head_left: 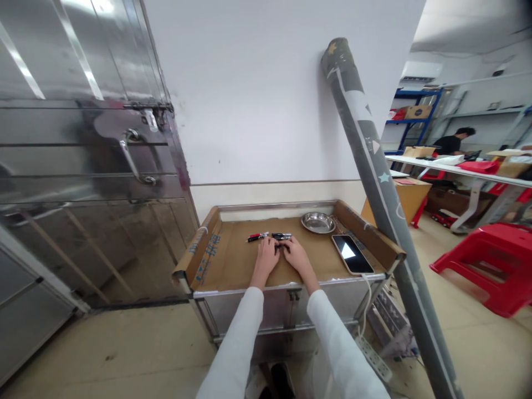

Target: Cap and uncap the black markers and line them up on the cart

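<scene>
My left hand (266, 256) and my right hand (296, 254) rest side by side on a cardboard sheet (233, 263) that lines a metal trolley top. Their fingers curl together over a small dark object (281, 247) between them, too small to name. Just beyond the fingertips lie a red and black pen (257, 237) and a black pen (281, 236). Both arms are in white sleeves.
A steel dish (318, 223) sits at the back right of the trolley, a phone (352, 254) on a white cable at its right. A rolled grey mat (374, 177) leans against the wall. Steel door (83, 166) at left; red stools (490, 260) and a seated person (455, 141) at right.
</scene>
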`<state>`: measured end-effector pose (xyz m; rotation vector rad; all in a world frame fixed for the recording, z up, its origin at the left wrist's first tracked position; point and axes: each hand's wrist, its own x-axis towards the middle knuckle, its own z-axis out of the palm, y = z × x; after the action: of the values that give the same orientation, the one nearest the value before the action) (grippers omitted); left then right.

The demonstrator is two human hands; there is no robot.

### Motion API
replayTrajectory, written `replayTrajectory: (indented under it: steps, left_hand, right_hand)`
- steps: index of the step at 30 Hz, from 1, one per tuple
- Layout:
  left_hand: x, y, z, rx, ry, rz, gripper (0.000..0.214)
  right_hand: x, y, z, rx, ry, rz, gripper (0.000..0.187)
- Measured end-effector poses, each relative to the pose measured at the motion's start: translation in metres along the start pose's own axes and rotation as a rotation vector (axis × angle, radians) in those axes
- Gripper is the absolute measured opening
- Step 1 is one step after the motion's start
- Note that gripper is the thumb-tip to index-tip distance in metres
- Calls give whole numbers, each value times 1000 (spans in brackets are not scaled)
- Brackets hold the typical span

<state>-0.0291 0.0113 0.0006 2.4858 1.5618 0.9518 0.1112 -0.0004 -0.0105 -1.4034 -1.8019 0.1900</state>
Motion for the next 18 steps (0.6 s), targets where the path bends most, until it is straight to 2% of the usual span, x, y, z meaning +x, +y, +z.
replayTrajectory:
  steps: [7,18]
  left_hand:
    - [0,0,-2,18,-25,5,11]
    - [1,-2,3,41,46,-11,15]
  right_hand:
    - [1,5,2,22,-6,-11,32]
    - [1,8,5,2,28,-23,24]
